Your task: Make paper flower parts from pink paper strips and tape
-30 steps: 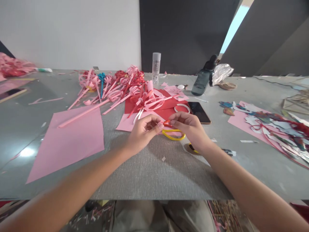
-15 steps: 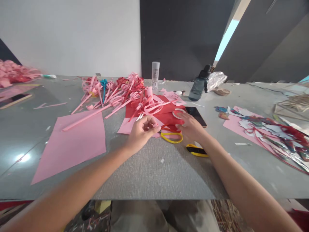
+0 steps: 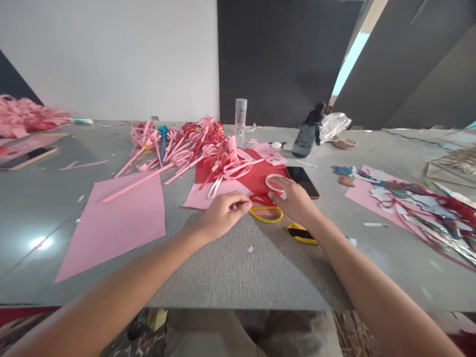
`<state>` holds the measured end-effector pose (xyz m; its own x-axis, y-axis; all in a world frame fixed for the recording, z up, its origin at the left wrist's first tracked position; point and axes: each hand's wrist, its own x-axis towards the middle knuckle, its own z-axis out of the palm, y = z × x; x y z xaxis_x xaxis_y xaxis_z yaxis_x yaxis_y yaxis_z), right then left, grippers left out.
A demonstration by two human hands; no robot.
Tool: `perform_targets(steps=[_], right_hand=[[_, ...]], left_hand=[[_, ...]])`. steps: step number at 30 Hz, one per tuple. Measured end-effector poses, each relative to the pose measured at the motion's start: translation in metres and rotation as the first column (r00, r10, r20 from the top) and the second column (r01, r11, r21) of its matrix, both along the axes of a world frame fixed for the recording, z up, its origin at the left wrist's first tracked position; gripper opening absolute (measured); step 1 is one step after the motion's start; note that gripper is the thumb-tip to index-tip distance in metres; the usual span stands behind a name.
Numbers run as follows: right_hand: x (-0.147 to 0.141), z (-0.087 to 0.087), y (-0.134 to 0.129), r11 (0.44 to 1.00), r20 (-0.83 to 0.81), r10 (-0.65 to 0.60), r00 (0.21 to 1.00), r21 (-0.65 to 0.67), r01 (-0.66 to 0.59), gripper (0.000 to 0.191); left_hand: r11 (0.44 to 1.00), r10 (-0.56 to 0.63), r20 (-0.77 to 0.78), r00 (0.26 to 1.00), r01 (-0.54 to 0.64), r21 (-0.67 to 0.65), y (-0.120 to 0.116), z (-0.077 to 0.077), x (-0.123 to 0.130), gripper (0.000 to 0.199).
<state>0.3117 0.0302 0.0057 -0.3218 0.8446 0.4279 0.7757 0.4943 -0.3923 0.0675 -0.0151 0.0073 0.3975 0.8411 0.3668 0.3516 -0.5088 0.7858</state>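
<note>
Head view: right hand [image 3: 295, 201], palm down and fingers loosely spread, rests fingertips on the tape ring [image 3: 275, 183], not yet gripped, mid-table beside the phone [image 3: 305, 181]. Left hand [image 3: 223, 214] is curled, pinching something small I cannot identify, near the scissors [image 3: 266, 210]. Lifting the ring likely calls for closing the fingers around it.

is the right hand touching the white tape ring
Touching. In the head view the right hand has its fingertips on the near edge of the tape ring, with no gap showing between them.
</note>
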Motion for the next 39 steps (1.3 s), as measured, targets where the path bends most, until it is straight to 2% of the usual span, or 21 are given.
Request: perform_targets(steps=[5, 7, 9, 11, 12, 13, 15, 16, 18, 19, 21, 25, 28, 32, 35, 37, 39], right_hand=[[-0.005, 0.014, -0.011, 0.999, -0.073, 0.012, 0.997, 0.051, -0.009, 0.037], [0.0, 0.028, -0.017, 0.99, -0.233, -0.046, 0.971, 0.12, 0.076, 0.032], [0.007, 0.042, -0.026, 0.958, -0.442, -0.115, 0.89, 0.188, 0.217, 0.029], [0.014, 0.051, -0.038, 0.931, -0.523, -0.131, 0.842, 0.228, 0.286, 0.027], [0.016, 0.053, -0.043, 0.929, -0.502, -0.142, 0.853, 0.229, 0.29, 0.027], [0.017, 0.052, -0.049, 0.939, -0.448, -0.152, 0.881, 0.213, 0.27, 0.026], [0.015, 0.046, -0.056, 0.973, -0.276, -0.134, 0.952, 0.145, 0.179, 0.026], [0.011, 0.042, -0.057, 0.986, -0.176, -0.102, 0.979, 0.112, 0.122, 0.027], [0.001, 0.034, -0.052, 0.997, -0.005, -0.068, 0.998, 0.046, 0.068, 0.028], [-0.005, 0.031, -0.047, 0.998, 0.02, -0.052, 0.998, 0.03, 0.051, 0.028], [-0.018, 0.027, -0.033, 0.999, 0.037, -0.034, 0.999, 0.026, 0.033, 0.028], [-0.036, 0.021, -0.014, 0.998, 0.004, -0.022, 1.0, 0.055, 0.022, 0.029], [-0.041, 0.014, -0.018, 0.999, 0.007, 0.013, 1.0, 0.045, -0.014, 0.03], [-0.046, 0.007, -0.034, 0.983, 0.001, 0.173, 0.985, 0.063, -0.173, 0.047], [-0.049, 0.007, -0.037, 0.957, -0.028, 0.246, 0.969, 0.167, -0.238, 0.057], [-0.049, 0.008, -0.037, 0.944, 0.029, 0.245, 0.969, 0.221, -0.245, 0.049], [-0.046, 0.01, -0.035, 0.94, 0.115, 0.236, 0.965, 0.223, -0.257, 0.032]], left_hand=[[0.978, -0.025, -0.262, 0.965, 0.078, 0.193, -0.004, 0.002, -0.002, 0.004], [0.97, -0.005, -0.392, 0.92, 0.1, 0.221, -0.005, 0.002, -0.003, 0.004], [0.964, 0.026, -0.48, 0.877, 0.104, 0.243, -0.005, 0.005, -0.004, 0.009], [0.956, 0.115, -0.507, 0.854, 0.043, 0.289, -0.001, 0.008, -0.008, 0.018], [0.946, 0.191, -0.508, 0.84, -0.02, 0.322, 0.003, 0.009, -0.012, 0.021], [0.927, 0.303, -0.498, 0.813, -0.13, 0.352, 0.007, 0.011, -0.017, 0.022], [0.86, 0.504, -0.555, 0.661, -0.326, 0.392, 0.017, 0.011, -0.029, 0.026], [0.841, 0.542, -0.608, 0.58, -0.383, 0.383, 0.022, 0.01, -0.035, 0.027], [0.833, 0.548, -0.635, 0.545, -0.421, 0.358, 0.031, 0.006, -0.047, 0.023], [0.833, 0.547, -0.639, 0.541, -0.428, 0.351, 0.035, 0.004, -0.051, 0.02], [0.842, 0.533, -0.644, 0.549, -0.418, 0.342, 0.04, 0.001, -0.057, 0.018], [0.863, 0.505, -0.634, 0.585, -0.35, 0.364, 0.037, 0.004, -0.06, 0.026], [0.88, 0.47, -0.632, 0.616, -0.274, 0.387, 0.031, 0.011, -0.06, 0.028], [0.891, 0.427, -0.613, 0.664, -0.193, 0.412, 0.021, 0.019, -0.05, 0.026], [0.885, 0.348, -0.562, 0.75, -0.065, 0.461, 0.013, 0.023, -0.034, 0.024], [0.856, 0.301, -0.46, 0.835, -0.023, 0.517, 0.006, 0.025, -0.023, 0.026], [0.846, 0.228, -0.374, 0.899, 0.007, 0.534, 0.001, 0.025, -0.014, 0.029]])
